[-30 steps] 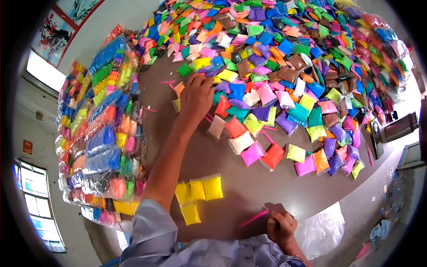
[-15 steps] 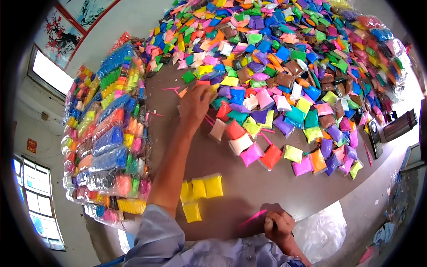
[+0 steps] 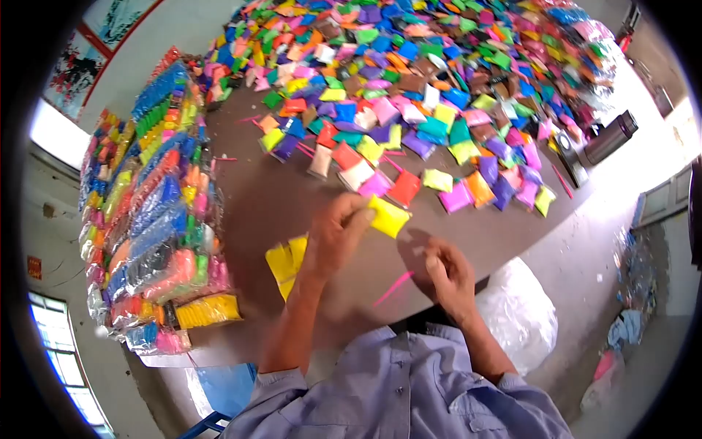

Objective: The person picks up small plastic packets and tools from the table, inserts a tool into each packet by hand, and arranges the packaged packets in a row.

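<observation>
My left hand (image 3: 338, 233) pinches the corner of a yellow packet (image 3: 389, 217) above the table, just below a red packet (image 3: 404, 188). Under and beside my left forearm lie more yellow packets (image 3: 284, 265), partly covered by it. My right hand (image 3: 447, 269) is curled near the table's front edge, to the right of the held packet; whether anything sits between its fingers is too small to tell. A pink stick (image 3: 394, 288) lies on the table between my hands.
A large heap of coloured packets (image 3: 373, 73) covers the far side of the table (image 3: 248, 190). Clear bags of packets (image 3: 157, 219) are stacked at the left. A dark bottle (image 3: 610, 137) stands at the right, and a clear plastic bag (image 3: 518, 311) hangs by the front edge.
My left hand has come back from the heap's near-left edge, now with a yellow packet in its grip. My right hand has moved up slightly, apart from the pink stick. The view has shifted.
</observation>
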